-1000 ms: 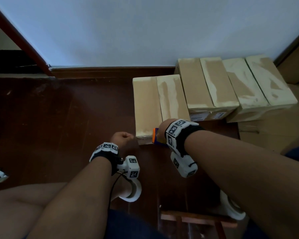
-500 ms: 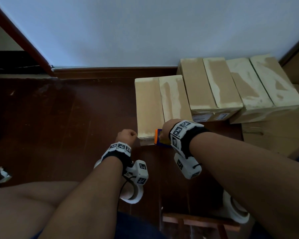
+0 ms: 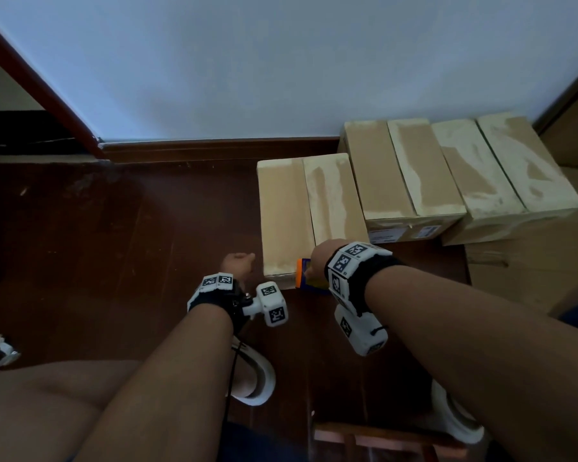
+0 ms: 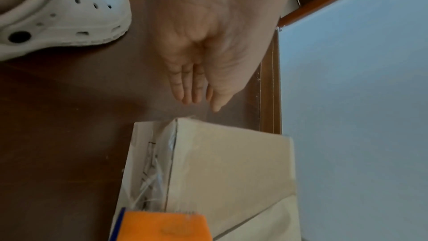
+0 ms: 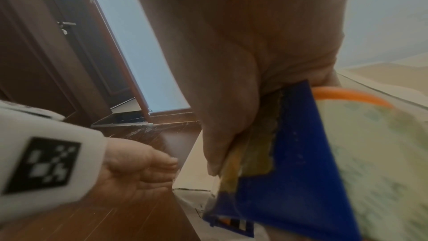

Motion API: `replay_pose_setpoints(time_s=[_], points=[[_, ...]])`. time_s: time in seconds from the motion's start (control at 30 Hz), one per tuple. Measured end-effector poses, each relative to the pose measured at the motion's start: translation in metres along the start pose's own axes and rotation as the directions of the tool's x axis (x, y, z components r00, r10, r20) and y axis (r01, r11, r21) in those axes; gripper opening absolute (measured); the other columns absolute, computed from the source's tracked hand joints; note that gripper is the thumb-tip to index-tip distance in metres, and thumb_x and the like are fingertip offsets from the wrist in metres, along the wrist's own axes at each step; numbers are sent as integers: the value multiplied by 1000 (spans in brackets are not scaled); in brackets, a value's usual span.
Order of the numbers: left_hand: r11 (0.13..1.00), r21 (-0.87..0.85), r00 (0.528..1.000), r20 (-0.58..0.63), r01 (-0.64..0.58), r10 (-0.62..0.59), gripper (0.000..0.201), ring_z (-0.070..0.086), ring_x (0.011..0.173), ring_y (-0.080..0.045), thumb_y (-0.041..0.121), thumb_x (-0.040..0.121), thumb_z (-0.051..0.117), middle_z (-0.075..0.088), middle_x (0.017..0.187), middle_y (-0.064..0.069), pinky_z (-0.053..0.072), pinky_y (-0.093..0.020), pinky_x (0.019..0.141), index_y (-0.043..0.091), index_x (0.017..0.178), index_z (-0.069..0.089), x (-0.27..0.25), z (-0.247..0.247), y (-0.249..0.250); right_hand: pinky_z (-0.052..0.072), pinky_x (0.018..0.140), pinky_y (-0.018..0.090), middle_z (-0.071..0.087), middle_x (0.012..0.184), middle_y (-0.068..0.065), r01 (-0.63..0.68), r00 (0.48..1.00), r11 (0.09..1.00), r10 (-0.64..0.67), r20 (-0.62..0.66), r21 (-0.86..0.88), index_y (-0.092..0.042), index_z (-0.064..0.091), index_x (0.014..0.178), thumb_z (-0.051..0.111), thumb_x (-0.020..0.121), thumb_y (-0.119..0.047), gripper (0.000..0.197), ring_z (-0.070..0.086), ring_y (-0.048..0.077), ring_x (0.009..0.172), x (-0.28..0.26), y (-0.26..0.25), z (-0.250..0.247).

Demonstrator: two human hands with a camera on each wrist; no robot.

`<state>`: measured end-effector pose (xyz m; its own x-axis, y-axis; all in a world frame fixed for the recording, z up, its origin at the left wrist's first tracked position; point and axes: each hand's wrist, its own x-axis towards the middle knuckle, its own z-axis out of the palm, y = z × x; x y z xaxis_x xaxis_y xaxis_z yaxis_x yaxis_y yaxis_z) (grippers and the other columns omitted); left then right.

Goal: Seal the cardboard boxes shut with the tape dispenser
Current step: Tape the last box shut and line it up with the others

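The dispenser (image 3: 306, 273) was gripped by the right hand (image 3: 317, 258) against the near end of the box (image 3: 309, 211). The left hand (image 4: 199, 72) was held flat and empty just left of the box's near corner.

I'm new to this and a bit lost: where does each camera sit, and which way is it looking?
Head: on the head, looking down at three cardboard boxes along the wall; both forearms and knees show.
Left wrist: along the open left hand toward the nearest box's corner; a white clog shows.
Right wrist: along the right hand gripping the tape dispenser.
Shared: both wrist views show the nearest box and the dispenser.
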<state>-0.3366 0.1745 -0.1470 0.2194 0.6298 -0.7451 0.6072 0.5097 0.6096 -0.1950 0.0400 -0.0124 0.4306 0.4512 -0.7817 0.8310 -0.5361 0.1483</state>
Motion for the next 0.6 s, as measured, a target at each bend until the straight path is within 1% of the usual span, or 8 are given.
replay_pose_setpoints(time_s=[0.03, 0.1, 0.17, 0.23, 0.3, 0.37, 0.47, 0.6], points=[[1000, -22, 1000, -7, 15, -15, 33, 65, 90, -27, 27, 87, 63, 69, 101, -11, 54, -43, 90, 4, 111, 63, -19, -5, 5, 49, 94, 45, 62, 117, 11, -10, 1000, 999, 11, 23, -51, -12, 62, 119, 63, 85, -49, 50, 58, 35, 111, -2, -2, -1], [994, -106, 999, -8, 41, -42, 18, 63, 72, -24, 13, 90, 61, 70, 77, -11, 56, -36, 76, -4, 91, 66, -55, -10, 15, 49, 93, 53, 63, 107, 13, -18, 999, 999, 19, 41, -32, -10, 60, 101, 66, 81, -55, 49, 60, 37, 107, 15, -7, 1], [990, -116, 997, 5, 77, -77, 17, 62, 65, -21, 6, 89, 63, 66, 67, -12, 55, -29, 63, -5, 76, 64, -67, -12, 11, 49, 92, 53, 63, 104, 13, -12, 998, 1000, 13, 56, -29, -10, 58, 94, 63, 84, -53, 44, 61, 36, 105, 11, -6, -2], [988, -114, 994, 45, 106, -101, 17, 64, 68, -24, 9, 86, 68, 68, 64, -12, 57, -35, 71, -3, 74, 65, -74, -7, 11, 49, 90, 45, 62, 98, 9, 2, 1000, 1000, -2, 15, -18, -10, 63, 97, 62, 85, -49, 41, 61, 33, 103, 4, 0, -2], [983, -136, 992, 51, 120, -114, 15, 65, 69, -25, 9, 84, 71, 68, 64, -12, 55, -40, 78, -2, 75, 67, -78, -4, 12, 50, 88, 45, 61, 91, 7, 39, 999, 999, -39, 9, -30, -13, 62, 84, 66, 80, -50, 38, 63, 32, 99, 10, 2, 1], [988, -123, 995, 45, 93, -88, 13, 64, 74, -26, 10, 84, 70, 67, 68, -7, 54, -40, 82, -2, 89, 69, -74, 1, 10, 51, 85, 53, 63, 86, 8, 42, 999, 998, -40, 35, -52, -16, 59, 74, 69, 75, -52, 37, 65, 35, 92, 16, 1, 2], [992, -107, 996, 73, 68, -60, 27, 60, 90, -24, 16, 87, 67, 65, 83, -6, 50, -41, 95, 3, 110, 65, -71, 4, 4, 51, 87, 55, 62, 88, 9, 61, 997, 997, -59, 46, -40, -15, 58, 75, 68, 78, -50, 37, 64, 36, 95, 20, -1, 0], [999, -48, 1000, -4, 16, -16, 20, 67, 87, -33, 21, 82, 75, 72, 88, -18, 55, -44, 85, 2, 90, 73, -69, 2, 4, 51, 88, 53, 65, 97, 12, 86, 996, 993, -84, 30, -77, -9, 61, 89, 66, 81, -52, 45, 63, 36, 99, 15, -7, -2]])
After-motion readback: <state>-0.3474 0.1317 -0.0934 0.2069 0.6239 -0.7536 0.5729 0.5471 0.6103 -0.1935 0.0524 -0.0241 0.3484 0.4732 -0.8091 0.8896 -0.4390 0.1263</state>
